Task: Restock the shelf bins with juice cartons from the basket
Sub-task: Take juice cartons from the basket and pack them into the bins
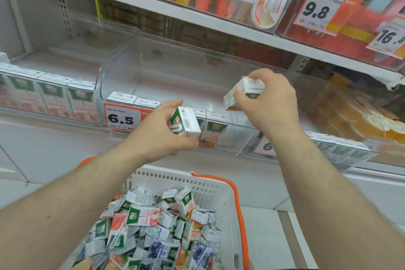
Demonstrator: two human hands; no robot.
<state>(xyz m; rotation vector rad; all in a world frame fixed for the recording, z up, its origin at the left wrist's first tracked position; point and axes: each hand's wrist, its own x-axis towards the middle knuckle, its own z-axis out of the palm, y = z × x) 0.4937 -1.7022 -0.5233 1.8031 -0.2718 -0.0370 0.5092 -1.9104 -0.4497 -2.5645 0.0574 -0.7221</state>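
From the head view, I have my left hand (157, 129) wrapped around one juice carton (186, 124), thumb underneath and fingers over the top, held just in front of the front wall of the clear shelf bin (122, 66) beside the 6.5 price tag (122, 118). That carton is tilted, its long axis leaning up and to the left, green printed face turned left and its white end towards me. My right hand (267, 103) pinches a second carton (243, 94) from above, fingers curled over its top, hanging above the right half of the same bin; its long axis runs from lower left to upper right, also off upright. A short row of cartons already stands along the bin's front wall, and the space behind looks mostly bare. The white basket (175, 180) with its orange handle (238, 208) sits below my forearms, holding a jumbled heap of mixed cartons. My worry is that both cartons are tilted: set down like this, either could topple or knock the standing front row, so I judge each needs turning upright first. The basket mixes flavours too, so a carton could land in the wrong bin. The right carton's print is too blurred to tell its flavour.
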